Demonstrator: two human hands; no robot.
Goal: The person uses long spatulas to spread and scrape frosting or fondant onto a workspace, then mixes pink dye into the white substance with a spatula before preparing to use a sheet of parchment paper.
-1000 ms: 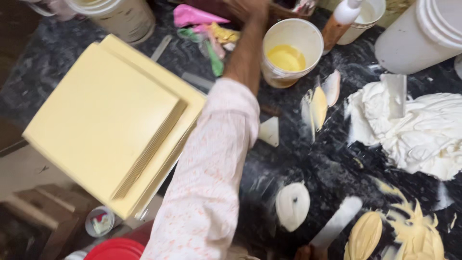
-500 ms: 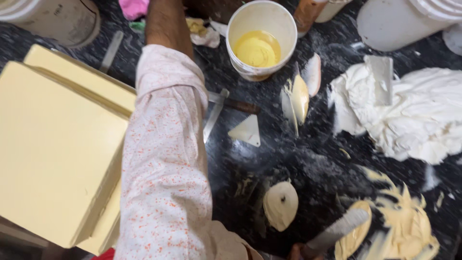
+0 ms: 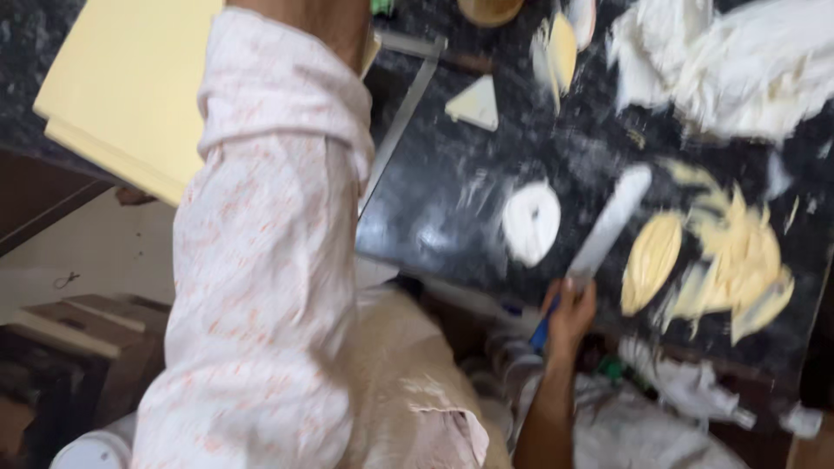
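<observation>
View dropped; right hand point(image 3: 569, 314) grips palette knife point(image 3: 605, 224)

The yellow cup has left view, and the right hand point(image 3: 569, 313) gripping the palette knife point(image 3: 606, 227) has entered.

We have a single view, worn on the head, and we look almost straight down from above the person's own chest. It sits close: the pale, orange-flecked sleeve of the left arm point(image 3: 261, 260) fills the left half, running up and out past the top edge. Ahead of us lies the black speckled stone tabletop point(image 3: 452, 217), tilted in the frame, its near edge crossing the middle. The right hand point(image 3: 569, 313) enters low, near the centre. The whole view is blurred.
</observation>
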